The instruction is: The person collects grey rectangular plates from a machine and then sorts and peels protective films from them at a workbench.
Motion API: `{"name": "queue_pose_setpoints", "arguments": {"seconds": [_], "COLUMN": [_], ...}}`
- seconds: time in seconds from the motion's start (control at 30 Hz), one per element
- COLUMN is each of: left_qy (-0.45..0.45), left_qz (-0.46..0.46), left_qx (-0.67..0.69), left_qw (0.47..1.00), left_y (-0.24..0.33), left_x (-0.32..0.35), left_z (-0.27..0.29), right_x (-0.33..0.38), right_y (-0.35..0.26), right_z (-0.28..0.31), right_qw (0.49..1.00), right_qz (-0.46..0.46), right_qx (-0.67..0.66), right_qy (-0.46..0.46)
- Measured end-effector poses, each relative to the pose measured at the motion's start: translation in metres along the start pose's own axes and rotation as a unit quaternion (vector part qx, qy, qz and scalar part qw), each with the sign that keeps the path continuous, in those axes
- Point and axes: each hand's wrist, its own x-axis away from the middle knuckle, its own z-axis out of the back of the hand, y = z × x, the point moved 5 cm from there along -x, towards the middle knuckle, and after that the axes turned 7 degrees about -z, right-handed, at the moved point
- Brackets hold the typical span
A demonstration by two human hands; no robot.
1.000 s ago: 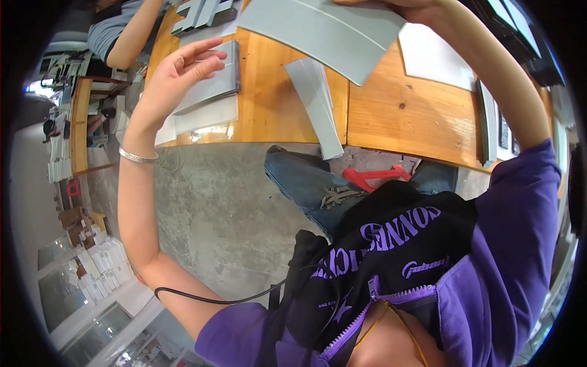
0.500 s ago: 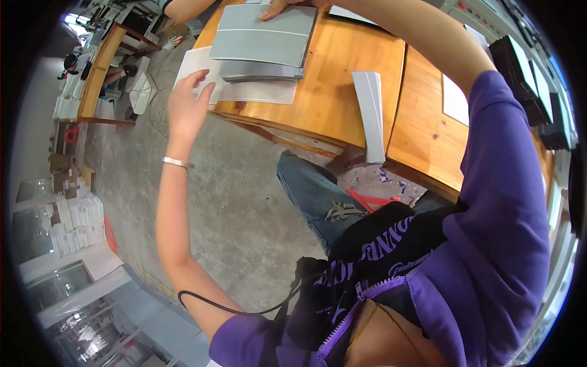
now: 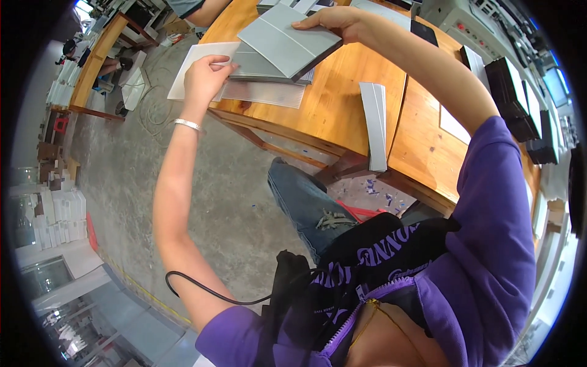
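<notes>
My right hand (image 3: 336,23) grips the far right edge of a grey card piece (image 3: 287,38), its thumb lying on top. The piece has a pale line across it and a dark, thick edge, and it is held at a slant over a stack of similar grey cards (image 3: 249,62). At the left end of the table, my left hand (image 3: 206,78) is closed, thumb and fingers pinched at the right edge of a white sheet (image 3: 191,63). A ribbed, pale sheet (image 3: 269,95) lies under the stack, sticking out toward me.
Long narrow grey strips (image 3: 375,125) overhang the wooden table's (image 3: 330,119) near edge. Black and white stacks (image 3: 510,92) stand at the right, and a machine (image 3: 455,27) is behind. Another person's arm (image 3: 205,12) shows beyond the table. Scraps lie on the floor.
My right hand has moved right and nearer, turning a grey card piece aslant on the stack. My left hand has moved right and closed at the white sheet, whose edge now overlaps the stack.
</notes>
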Motion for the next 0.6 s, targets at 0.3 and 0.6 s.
{"name": "queue_pose_setpoints", "arguments": {"seconds": [0.3,0.6], "left_qy": [-0.025,-0.024], "left_qz": [0.005,0.035], "left_qx": [0.018,0.113], "left_qw": [1.0,0.993], "left_y": [-0.023,-0.028], "left_x": [-0.008,-0.009], "left_z": [-0.003,-0.008], "right_x": [0.005,-0.005], "right_y": [0.001,0.001], "right_z": [-0.042,-0.044], "right_qw": [0.991,0.992], "right_qz": [-0.065,-0.06], "right_qx": [-0.097,-0.089], "right_qy": [0.069,0.059]}}
